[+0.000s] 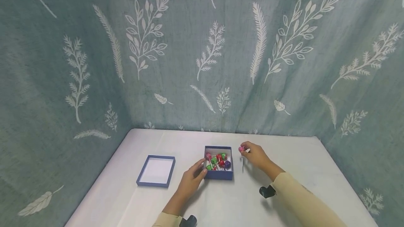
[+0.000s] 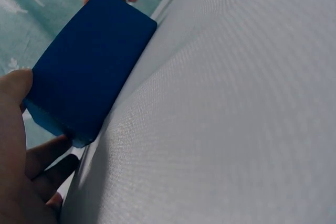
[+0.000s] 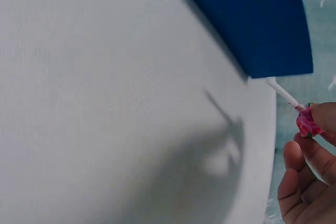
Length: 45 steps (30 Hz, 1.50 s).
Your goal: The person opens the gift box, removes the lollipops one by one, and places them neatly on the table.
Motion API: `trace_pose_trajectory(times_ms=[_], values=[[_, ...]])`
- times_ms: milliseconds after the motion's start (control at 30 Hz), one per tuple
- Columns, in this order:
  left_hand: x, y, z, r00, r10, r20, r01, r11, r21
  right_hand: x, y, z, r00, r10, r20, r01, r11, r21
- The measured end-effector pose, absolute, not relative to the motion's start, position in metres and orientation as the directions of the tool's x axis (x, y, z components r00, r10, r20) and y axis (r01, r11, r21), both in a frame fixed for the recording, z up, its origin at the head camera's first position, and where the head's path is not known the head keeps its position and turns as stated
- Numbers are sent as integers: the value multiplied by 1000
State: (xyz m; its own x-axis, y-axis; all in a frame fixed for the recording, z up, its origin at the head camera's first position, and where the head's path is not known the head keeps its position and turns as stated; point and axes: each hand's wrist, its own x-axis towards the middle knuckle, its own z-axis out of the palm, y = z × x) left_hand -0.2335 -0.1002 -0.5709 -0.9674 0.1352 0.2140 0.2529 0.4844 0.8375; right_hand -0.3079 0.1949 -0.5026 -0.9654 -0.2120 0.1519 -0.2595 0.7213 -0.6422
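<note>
A small blue box stands on the white table with several wrapped lollipops in red, green, pink and purple inside it. My left hand grips the box's near left corner, thumb on its rim; the left wrist view shows the blue box wall against my thumb. My right hand pinches a pink lollipop by its head just right of the box, white stick hanging down. In the right wrist view the pink lollipop sits at my fingertips, its stick pointing at the blue box.
The box's blue lid lies upside down, white inside showing, on the table to the left. A teal leaf-patterned curtain walls the table at the back and both sides. Dark wrist cameras sit on both forearms.
</note>
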Motion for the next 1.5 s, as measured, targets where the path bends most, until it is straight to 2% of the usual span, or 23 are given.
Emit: trace_pose_trajectory(times_ms=[500,1167,1500], values=[[-237,-101,-569,-966,125,226,258,459,850,-319,204,-528,-982,-143,127,-191,749,-634],[-234,-101,-567,-972,113,204,233,455,860,-327,204,-529,-976,-202,87,-216,809,-547],[-236,-100,-569,-967,119,224,253,460,851,-329,214,-520,-955,-272,119,-294,812,-504]])
